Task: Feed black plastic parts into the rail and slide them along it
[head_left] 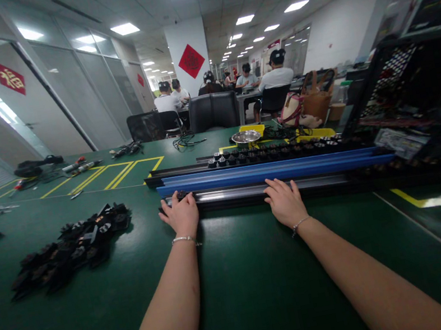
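Note:
A long black rail with a shiny strip [229, 193] lies across the green table. At its left end is my left hand [180, 214], its fingers closed around a small black part [183, 194]. My right hand [285, 199] rests farther right on the rail, fingers spread on its near edge and holding nothing. Just behind runs a long blue rail [264, 171]. Beyond that, a row of small black parts [269, 152] sits along another dark rail. To the left, a pile of black parts [73, 248] lies on the table.
A metal bowl [246, 137] and yellow trays [315, 134] stand behind the rails. Tools [79, 166] and cables [187, 141] lie at the table's back. A black perforated frame [385, 84] rises at right. People sit beyond the black chair [213, 112].

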A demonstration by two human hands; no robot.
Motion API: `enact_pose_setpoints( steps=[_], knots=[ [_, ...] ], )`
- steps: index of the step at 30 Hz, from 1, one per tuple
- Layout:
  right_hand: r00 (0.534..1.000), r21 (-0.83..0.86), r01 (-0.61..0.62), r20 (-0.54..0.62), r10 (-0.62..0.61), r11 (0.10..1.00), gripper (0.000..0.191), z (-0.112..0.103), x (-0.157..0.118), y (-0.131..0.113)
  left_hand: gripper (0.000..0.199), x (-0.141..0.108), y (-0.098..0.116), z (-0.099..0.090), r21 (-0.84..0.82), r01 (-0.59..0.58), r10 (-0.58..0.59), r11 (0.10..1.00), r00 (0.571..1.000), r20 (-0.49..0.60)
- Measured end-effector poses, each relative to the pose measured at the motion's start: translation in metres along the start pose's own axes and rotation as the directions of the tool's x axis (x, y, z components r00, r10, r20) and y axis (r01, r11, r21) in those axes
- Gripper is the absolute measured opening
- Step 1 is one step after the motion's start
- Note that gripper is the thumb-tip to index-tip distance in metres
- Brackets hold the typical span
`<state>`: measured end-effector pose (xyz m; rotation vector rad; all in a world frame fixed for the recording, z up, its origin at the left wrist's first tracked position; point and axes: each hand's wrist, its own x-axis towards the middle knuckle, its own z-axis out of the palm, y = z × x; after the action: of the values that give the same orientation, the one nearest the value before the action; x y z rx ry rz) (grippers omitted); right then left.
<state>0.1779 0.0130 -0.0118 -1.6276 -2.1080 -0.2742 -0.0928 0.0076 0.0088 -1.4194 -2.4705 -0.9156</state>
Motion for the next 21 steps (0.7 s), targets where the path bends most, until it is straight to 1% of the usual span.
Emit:
enact_pose_setpoints(
  steps=[10,13,18,21],
  knots=[
    [1.000,0.000,-0.002,0.008,0.002,1.000,0.021,-0.001,0.000,0.000,0.040,0.001,-0.002,0.001,0.014,0.015,-0.015,1.000,1.000,0.014],
    [1.000,0.000,0.003,0.002,-0.003,1.000,0.021,0.000,0.000,0.000,0.040,0.003,-0.003,0.000,0.024,-0.001,0.000,1.000,1.000,0.013],
    [1.000,0.003,0.000,0.010,0.000,1.000,0.021,-0.001,0.000,0.001,0.038,0.008,-0.009,0.002,0.038,-0.037,0.038,0.999,0.999,-0.027],
    [1.000,0.003,-0.005,0.016,0.005,1.000,0.021,-0.001,0.000,0.001,0.040,0.011,-0.012,0.003,0.041,-0.039,0.040,0.998,0.999,-0.022]
  ],
)
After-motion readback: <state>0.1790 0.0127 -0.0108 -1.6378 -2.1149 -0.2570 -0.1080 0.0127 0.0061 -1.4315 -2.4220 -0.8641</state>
